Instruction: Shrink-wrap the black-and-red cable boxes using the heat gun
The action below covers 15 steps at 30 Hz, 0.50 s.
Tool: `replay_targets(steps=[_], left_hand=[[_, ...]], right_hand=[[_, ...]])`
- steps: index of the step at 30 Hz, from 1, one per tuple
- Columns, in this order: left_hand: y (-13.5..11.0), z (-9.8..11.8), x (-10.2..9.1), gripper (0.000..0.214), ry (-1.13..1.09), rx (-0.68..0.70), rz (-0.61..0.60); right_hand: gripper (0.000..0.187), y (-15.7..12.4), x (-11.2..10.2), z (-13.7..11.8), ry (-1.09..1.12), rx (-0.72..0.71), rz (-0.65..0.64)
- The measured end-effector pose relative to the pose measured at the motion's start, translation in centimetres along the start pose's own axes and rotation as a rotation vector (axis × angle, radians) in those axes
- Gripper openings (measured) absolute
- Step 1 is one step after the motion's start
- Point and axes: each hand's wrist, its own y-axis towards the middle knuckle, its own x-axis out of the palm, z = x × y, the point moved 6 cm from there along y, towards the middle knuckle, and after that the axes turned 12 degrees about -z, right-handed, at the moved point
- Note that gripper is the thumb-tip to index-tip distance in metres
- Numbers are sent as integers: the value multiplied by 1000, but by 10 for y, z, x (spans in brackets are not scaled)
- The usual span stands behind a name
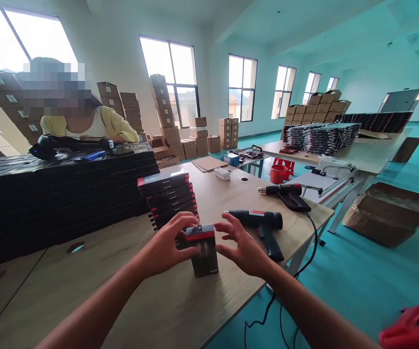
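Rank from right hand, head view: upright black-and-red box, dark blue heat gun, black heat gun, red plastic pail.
1. Tie, right hand: upright box, left; dark blue heat gun, right.
2. Black heat gun, farther on table.
3. Red plastic pail, beyond table.

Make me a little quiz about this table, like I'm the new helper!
1. True or false: the black box with a red band stands between the left hand and the right hand.
2. Which lies nearest the right hand? A) red pail B) heat gun C) small white box
3. Fill in the blank: the floor is coloured ___.

Key: 1 true; 2 B; 3 teal.
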Motion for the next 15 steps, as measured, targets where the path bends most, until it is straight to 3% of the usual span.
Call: replay_targets(steps=[2, 5, 10, 15], left_hand=[[-28, -15, -2, 30, -167, 11, 242], [-48, -20, 6, 12, -157, 47, 410], [-43, -3, 12, 11, 121, 153, 439], [-38, 6, 18, 14, 334, 212, 447]], right_hand=[[68, 7, -4, -13, -80, -34, -2], [45, 18, -9, -33, -196, -70, -73], [16, 27, -8, -50, -377, -106, -178], [9, 25, -6, -54, -482, -157, -178]])
